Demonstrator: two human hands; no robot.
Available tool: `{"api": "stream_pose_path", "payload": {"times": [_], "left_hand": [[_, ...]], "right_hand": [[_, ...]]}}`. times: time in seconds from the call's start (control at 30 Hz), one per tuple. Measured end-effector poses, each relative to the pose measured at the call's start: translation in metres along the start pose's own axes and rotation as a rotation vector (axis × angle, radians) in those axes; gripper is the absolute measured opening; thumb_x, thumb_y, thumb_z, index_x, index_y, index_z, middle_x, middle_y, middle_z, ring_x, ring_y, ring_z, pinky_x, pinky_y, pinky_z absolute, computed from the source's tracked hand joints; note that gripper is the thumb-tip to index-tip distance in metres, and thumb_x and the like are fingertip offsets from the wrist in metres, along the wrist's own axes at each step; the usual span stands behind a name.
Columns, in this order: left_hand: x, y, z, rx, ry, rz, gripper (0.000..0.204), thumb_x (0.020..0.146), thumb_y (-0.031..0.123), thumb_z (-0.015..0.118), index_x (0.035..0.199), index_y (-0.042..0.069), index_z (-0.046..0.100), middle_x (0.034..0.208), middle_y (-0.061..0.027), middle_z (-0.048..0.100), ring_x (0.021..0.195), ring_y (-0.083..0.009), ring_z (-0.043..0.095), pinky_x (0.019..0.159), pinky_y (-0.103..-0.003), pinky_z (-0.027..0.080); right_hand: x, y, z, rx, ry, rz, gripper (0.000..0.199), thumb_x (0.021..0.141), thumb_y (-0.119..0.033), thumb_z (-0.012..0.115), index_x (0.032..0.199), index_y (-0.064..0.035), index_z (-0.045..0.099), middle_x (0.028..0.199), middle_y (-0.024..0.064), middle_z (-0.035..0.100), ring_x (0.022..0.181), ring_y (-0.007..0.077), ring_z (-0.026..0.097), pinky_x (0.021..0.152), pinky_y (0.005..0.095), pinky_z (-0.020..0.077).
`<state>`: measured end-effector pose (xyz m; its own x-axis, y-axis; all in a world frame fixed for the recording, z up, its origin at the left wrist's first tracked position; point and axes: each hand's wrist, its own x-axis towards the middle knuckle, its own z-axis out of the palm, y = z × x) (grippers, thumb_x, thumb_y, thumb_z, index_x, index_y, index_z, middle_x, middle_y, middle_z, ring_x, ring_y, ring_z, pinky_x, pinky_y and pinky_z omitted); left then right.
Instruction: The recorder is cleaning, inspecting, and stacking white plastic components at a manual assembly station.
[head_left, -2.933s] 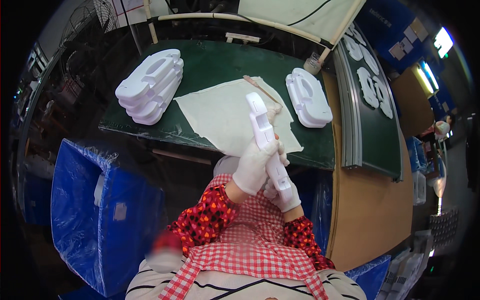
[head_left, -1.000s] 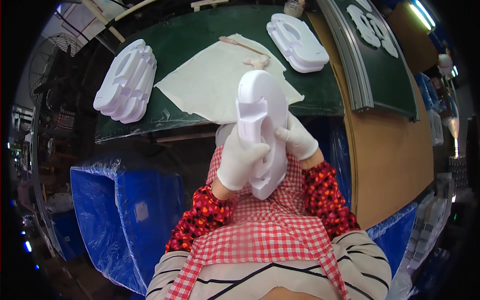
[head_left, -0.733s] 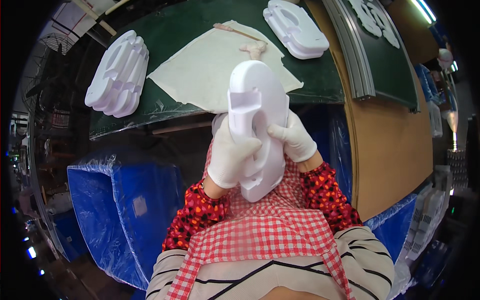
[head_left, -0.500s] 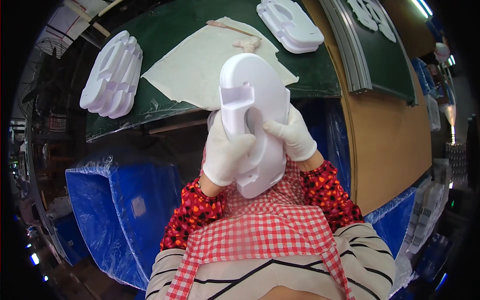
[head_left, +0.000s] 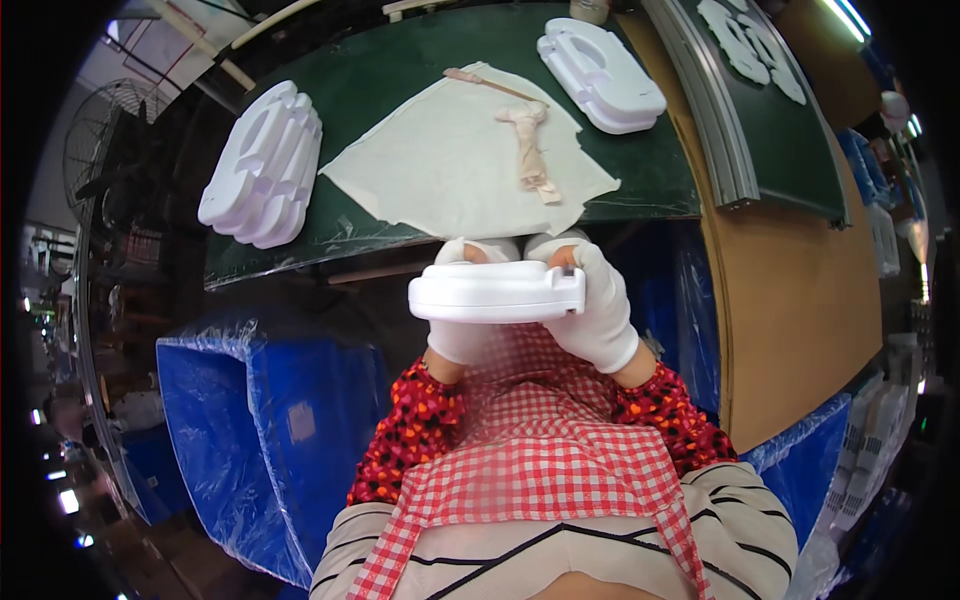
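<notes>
White moulded plastic, a flat part [head_left: 497, 292] with rounded ends, sits edge-on between both hands, held just in front of the person's chest and below the near edge of the table [head_left: 400, 80]. The left hand [head_left: 462, 335], in a white glove, grips it from underneath at the left end; the right hand [head_left: 592, 305], gloved the same, wraps the right end, fingertips curling over the top rim. Both hands are clamped on this one piece, so it looks to be under inspection or trimming, not set down on either pile. Beyond it, a pale cloth [head_left: 460, 165] lies spread over the green top, with a crumpled rag [head_left: 530, 150] and a thin stick-like tool [head_left: 485, 82] resting on it untouched. To the left stands a stack of like white parts [head_left: 262, 165]; to the far right a smaller stack [head_left: 600, 70] of two or so. Which pile is finished I cannot tell from here, though judging by the sizes the work seems partway through, with several pieces on both sides. Blue plastic-wrapped bins [head_left: 260, 420] stand below the table at the left, and a red checked apron [head_left: 530, 450] covers the person's front.
</notes>
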<state>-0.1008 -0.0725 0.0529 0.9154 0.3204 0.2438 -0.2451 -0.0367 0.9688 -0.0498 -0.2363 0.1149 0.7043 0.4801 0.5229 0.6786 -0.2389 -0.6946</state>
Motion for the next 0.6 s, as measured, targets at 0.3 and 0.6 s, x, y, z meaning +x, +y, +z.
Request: {"api": "stream_pose_path", "payload": {"times": [0.3,0.6], "left_hand": [[-0.005,-0.017,-0.003,-0.413,0.04,-0.07,0.025,0.085,0.025,0.062,0.081,0.005,0.048,0.074,-0.0071,0.059,0.071,-0.0157,0.057,0.068,-0.03,0.047],[-0.006,-0.008,0.001,-0.25,0.026,0.022,0.019,0.083,0.019,0.065,0.079,0.005,0.052,0.077,-0.0044,0.059,0.069,-0.0123,0.056,0.055,-0.027,0.041]], "right_hand": [[-0.003,-0.002,0.006,-0.053,-0.022,-0.012,0.03,0.068,0.001,0.07,0.09,-0.0021,0.049,0.087,0.0131,0.061,0.071,0.029,0.061,0.063,0.0304,0.0487],[0.024,-0.028,-0.014,0.11,-0.094,-0.249,0.039,0.067,-0.023,0.078,0.094,-0.0032,0.059,0.09,0.0156,0.06,0.082,0.0329,0.059,0.07,0.0362,0.0476]]}}
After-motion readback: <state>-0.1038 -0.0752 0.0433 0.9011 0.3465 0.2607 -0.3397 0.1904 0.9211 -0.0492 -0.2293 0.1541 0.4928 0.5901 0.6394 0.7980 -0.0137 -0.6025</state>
